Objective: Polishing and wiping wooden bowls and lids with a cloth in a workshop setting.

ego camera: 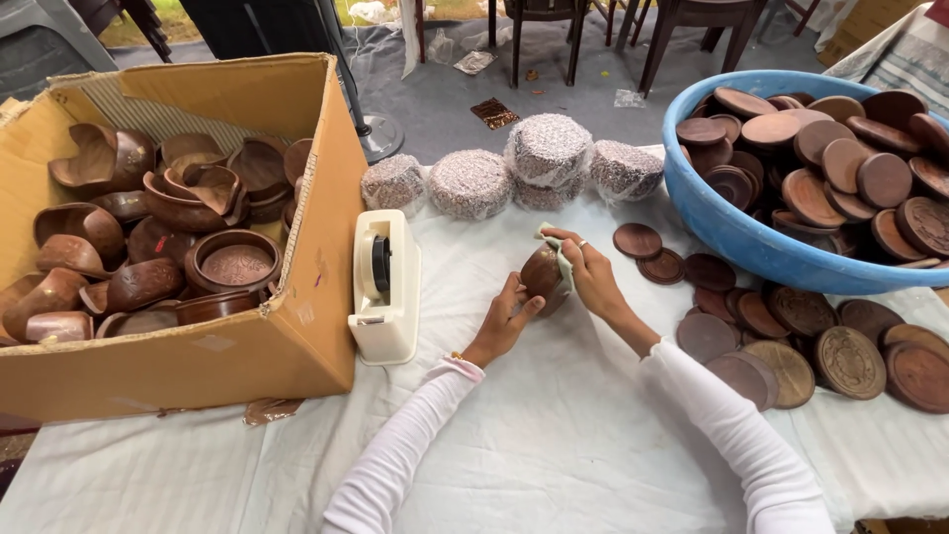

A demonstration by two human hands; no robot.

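My left hand (506, 318) cups a small dark wooden bowl (540, 272) from below and the left, holding it on its side above the white tablecloth (554, 435). My right hand (591, 272) presses a pale green cloth (560, 253) against the bowl's right side and top. Both arms wear white long sleeves. A ring shows on a finger of my right hand.
A cardboard box (247, 351) of wooden bowls stands at left, with a white tape dispenser (384, 287) beside it. Several bubble-wrapped bundles (547, 150) lie behind the hands. A blue tub (732, 232) of round wooden lids sits at right, with loose lids (791, 341) below it.
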